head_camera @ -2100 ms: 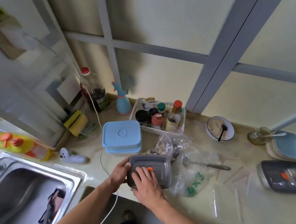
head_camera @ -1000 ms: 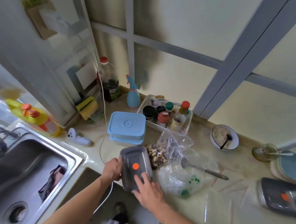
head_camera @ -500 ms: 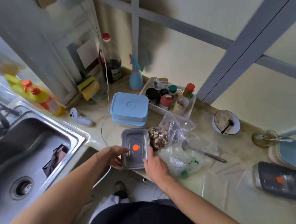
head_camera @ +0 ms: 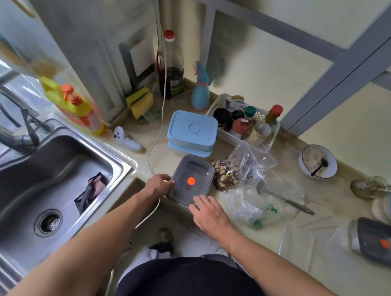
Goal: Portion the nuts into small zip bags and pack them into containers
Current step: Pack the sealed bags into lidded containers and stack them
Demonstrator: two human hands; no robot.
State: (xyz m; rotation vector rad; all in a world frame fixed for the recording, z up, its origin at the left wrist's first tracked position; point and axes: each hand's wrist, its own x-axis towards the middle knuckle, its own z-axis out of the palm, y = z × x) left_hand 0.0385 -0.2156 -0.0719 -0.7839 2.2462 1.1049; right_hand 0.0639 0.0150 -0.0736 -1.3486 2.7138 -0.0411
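Your left hand [head_camera: 158, 185] holds the grey lidded plastic container [head_camera: 190, 181] by its left edge; your right hand [head_camera: 208, 212] rests flat-fingered on its near end, long axis pointing away from you.

A grey container [head_camera: 189, 179] bears an orange dot on its lid. Two pale blue boxes [head_camera: 192, 130] are stacked. The surface [head_camera: 275, 241] is cream. The soap bottle [head_camera: 76, 107] is yellow with orange pumps; the sponge [head_camera: 140, 102] is yellow.

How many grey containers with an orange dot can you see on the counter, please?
2: one grey container between both hands at the counter's edge, another at far right. Others may be out of view.
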